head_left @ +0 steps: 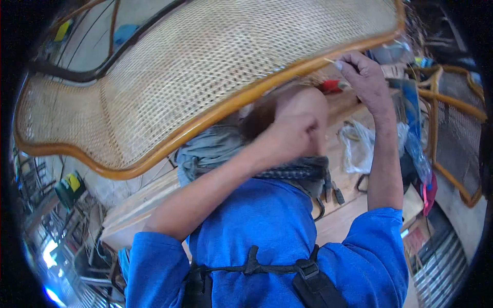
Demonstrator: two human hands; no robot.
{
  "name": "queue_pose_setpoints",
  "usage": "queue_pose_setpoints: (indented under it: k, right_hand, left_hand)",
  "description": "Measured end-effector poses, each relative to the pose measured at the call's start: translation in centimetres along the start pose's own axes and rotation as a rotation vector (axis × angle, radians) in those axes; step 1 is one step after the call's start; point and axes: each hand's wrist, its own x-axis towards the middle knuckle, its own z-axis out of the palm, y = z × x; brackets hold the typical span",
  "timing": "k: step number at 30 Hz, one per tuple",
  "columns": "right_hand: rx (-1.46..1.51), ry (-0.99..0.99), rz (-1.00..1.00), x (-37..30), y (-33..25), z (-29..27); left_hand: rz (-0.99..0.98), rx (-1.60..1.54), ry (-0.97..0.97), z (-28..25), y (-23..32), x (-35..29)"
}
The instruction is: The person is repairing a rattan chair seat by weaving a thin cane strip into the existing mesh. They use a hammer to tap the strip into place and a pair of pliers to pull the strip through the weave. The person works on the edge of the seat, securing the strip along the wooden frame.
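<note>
While woven cane chair panel point(205, 56) hung overhead, right hand point(365, 77) sat at its lower frame rail point(287, 77). Right fingers point(348, 62) pinched shut on thin pale cane strand point(331, 61); strand poked leftward from fingertips, lying along rail. Left hand point(295, 131) curled into loose fist below rail, grip contents hidden. Rail's long axis ran down-left from right fingers. Right hand nearer strand. Wooden bench point(344, 215) lay below both hands.

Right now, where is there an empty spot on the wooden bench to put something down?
The bare stretch of the wooden bench lies under the woven chair seat, left of the grey cloth. It is crowded on the right, around the plastic bag and black clips.
</note>
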Motion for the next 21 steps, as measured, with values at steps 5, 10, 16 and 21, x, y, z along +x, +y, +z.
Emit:
queue_pose_setpoints:
  k: [5, 10, 16, 21]
  right_hand:
    - [0.133, 0.190, -0.135, -3.9, -0.6, -1.4]
    - [0.514, 0.441, -0.071, -10.4, 0.3, -1.3]
    - [1.018, 0.571, -0.186, -14.8, -1.0, 3.3]
    - [0.705, 0.733, 0.335, -19.2, 1.1, 3.2]
  left_hand:
    - [0.257, 0.121, -0.374, 12.1, 1.2, 4.4]
    - [0.375, 0.059, 0.270, 9.1, 3.4, 3.9]
    - [0.736, 0.002, 0.358, 5.3, 6.3, 3.6]
    - [0.581, -0.144, 0.440, 3.1, 7.6, 2.3]
